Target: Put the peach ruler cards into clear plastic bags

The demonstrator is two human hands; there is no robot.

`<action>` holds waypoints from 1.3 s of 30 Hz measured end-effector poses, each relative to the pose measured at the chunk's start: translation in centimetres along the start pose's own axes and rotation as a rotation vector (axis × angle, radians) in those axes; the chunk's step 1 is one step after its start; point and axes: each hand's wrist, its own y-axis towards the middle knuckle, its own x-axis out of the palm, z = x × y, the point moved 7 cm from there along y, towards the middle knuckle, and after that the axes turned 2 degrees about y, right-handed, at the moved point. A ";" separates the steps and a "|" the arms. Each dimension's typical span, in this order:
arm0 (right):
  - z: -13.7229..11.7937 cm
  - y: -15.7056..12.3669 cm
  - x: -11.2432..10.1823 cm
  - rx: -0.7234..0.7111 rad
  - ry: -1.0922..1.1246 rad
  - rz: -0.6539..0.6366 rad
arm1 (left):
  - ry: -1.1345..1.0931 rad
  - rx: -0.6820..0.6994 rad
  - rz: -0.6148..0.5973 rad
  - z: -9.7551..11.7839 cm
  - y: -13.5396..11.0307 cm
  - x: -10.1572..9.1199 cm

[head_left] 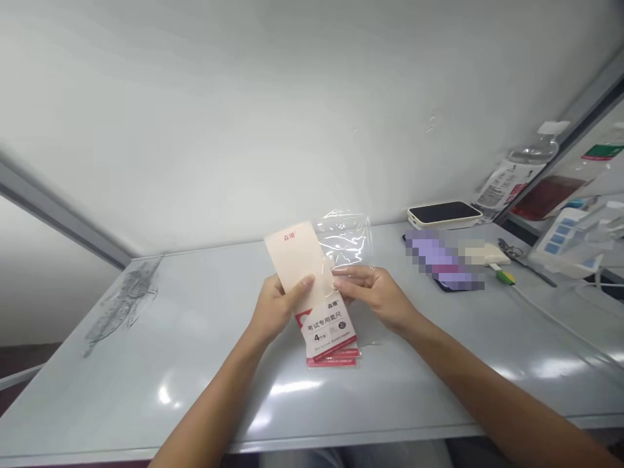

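My left hand (277, 304) grips a cream-coloured card (297, 257) with small red print at its top, thumb on the front. A clear plastic sleeve (347, 237) stands up beside the card, and my right hand (369, 290) pinches it near its lower edge. Below both hands lie several red-and-white ruler set packs (331, 331), overlapping on the table. Their upper parts are hidden behind the card and my hands. Whether the card is partly inside the sleeve, I cannot tell.
At the right stand a white phone (444, 213), a blurred purple phone (441, 263), a white charger (482, 253) with its cable, and a leaning water bottle (521, 166). A dark scribbled mark (124, 299) lies on the table (205, 364) at left. A white wall rises behind.
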 end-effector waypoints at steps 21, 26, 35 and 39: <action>-0.6 -0.7 0.3 0.085 -0.208 -0.335 | -0.182 -0.222 -0.140 0.9 0.1 -1.0; -0.7 -0.9 -0.3 0.087 -0.303 -0.386 | -0.061 -0.279 -0.168 0.7 -0.1 -1.8; -0.8 -1.5 0.8 0.088 -0.374 -0.470 | 0.052 -0.292 -0.168 0.1 -0.1 -1.8; -0.8 -1.4 0.8 0.083 -0.393 -0.436 | 0.075 -0.230 -0.103 0.1 0.3 -2.1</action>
